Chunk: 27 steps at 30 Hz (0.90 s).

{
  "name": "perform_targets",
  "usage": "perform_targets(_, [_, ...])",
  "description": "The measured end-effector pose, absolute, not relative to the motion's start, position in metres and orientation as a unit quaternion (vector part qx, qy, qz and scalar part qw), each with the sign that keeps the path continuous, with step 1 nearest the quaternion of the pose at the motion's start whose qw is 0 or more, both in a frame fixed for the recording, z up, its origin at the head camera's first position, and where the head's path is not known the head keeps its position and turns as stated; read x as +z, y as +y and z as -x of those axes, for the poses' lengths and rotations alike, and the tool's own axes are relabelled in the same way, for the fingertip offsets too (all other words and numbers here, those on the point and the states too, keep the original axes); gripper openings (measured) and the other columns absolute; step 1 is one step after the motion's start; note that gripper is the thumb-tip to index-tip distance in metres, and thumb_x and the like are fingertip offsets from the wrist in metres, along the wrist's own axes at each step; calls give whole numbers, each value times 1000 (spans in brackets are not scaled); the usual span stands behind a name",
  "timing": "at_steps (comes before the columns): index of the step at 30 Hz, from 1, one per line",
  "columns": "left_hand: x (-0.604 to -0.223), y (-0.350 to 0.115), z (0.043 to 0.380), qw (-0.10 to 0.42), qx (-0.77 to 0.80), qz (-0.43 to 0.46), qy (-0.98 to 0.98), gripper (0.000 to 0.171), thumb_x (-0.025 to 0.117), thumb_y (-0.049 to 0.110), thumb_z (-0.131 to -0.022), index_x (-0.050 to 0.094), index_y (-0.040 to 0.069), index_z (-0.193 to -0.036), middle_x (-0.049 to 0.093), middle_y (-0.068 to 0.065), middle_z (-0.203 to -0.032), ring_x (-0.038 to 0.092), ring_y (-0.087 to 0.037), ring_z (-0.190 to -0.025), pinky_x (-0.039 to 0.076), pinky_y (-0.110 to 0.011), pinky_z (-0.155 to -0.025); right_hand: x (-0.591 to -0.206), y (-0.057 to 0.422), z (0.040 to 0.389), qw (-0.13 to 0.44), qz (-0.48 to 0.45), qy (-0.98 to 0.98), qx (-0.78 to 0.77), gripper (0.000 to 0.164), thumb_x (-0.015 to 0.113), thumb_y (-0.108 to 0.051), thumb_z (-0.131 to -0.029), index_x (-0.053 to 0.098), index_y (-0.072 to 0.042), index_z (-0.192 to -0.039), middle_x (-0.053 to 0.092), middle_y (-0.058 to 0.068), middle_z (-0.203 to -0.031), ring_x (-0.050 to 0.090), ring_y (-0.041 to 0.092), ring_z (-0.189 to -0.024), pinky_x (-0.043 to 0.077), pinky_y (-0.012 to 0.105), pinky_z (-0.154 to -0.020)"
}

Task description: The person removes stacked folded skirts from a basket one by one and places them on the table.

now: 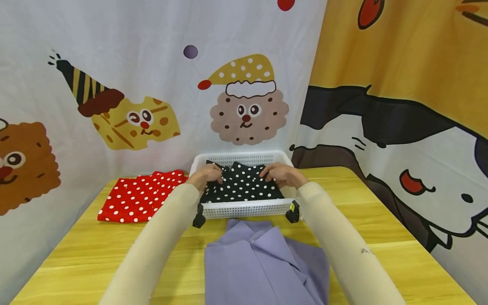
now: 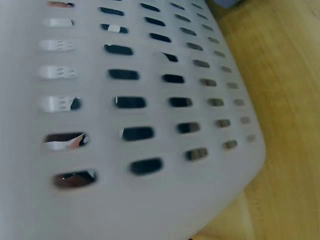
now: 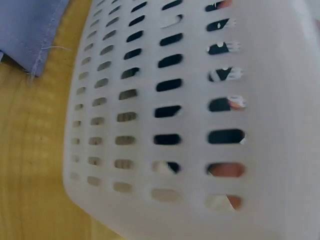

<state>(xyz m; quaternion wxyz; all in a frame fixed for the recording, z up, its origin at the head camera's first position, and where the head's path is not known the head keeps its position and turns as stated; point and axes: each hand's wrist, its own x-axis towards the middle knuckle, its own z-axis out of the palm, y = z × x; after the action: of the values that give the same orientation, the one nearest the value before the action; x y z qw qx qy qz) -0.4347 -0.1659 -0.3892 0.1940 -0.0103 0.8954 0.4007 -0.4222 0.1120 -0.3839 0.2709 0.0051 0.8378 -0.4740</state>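
Observation:
A black cloth with white polka dots (image 1: 244,183) lies inside a white plastic basket (image 1: 248,210). My left hand (image 1: 207,175) reaches over the basket's near side, its curled fingers gripping the cloth's left part. At the right part, my right hand (image 1: 284,175) pinches the same cloth between bent fingers and thumb. Both wrist views are mostly filled by the slotted basket wall (image 2: 150,200), (image 3: 190,215). Dark cloth and bits of fingers show through the slots; the fingertips are largely hidden there.
A red polka-dot cloth (image 1: 141,197) lies flat on the wooden table (image 1: 381,212), left of the basket. In front of the basket is a folded lavender cloth (image 1: 251,262). Behind the table hangs a cartoon-printed curtain (image 1: 152,34).

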Motion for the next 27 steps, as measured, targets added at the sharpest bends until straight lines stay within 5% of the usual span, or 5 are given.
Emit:
perform_targets(3, [-382, -165, 431, 194, 424, 9, 885, 57, 59, 1, -87, 57, 3, -144, 47, -14, -157, 45, -36, -143, 47, -61, -109, -377, 118, 422, 245, 26, 854, -459, 41, 49, 0, -99, 60, -3, -139, 61, 10, -113, 59, 14, -78, 57, 28, -71])
perform_targets(7, [-367, -161, 426, 200, 463, 6, 864, 58, 58, 2, -89, 52, 3, -147, 44, -14, -158, 42, -37, -146, 38, -67, -115, -364, 129, 421, 216, 51, 872, -436, 43, 49, -4, -100, 60, -6, -141, 60, 13, -123, 48, 14, -74, 47, 25, -64])
perform_targets(14, [-338, -145, 417, 160, 515, -26, 842, 54, 60, 8, -94, 51, 7, -147, 47, -15, -152, 49, -34, -136, 44, -58, -113, -328, 153, 410, 133, 99, 890, -425, 47, 48, -7, -99, 57, -3, -145, 38, 23, -161, 44, 31, -129, 42, 41, -102])
perform_targets(19, [-323, -119, 410, 127, 571, -30, 811, 55, 66, 7, -89, 54, 11, -143, 48, -13, -146, 50, -26, -114, 50, -46, -97, -306, 186, 394, 110, 87, 863, -485, 54, 52, -11, -100, 49, -10, -154, 30, 16, -168, 45, 27, -129, 46, 33, -98])
perform_targets(27, [-314, -70, 390, 140, 689, -74, 707, 64, 69, -6, -80, 58, 10, -141, 51, -11, -146, 55, -20, -113, 50, -44, -108, -305, 239, 360, -15, 20, 699, -714, 42, 65, 1, -97, 68, -15, -137, 71, -4, -121, 73, 9, -92, 62, 23, -72])
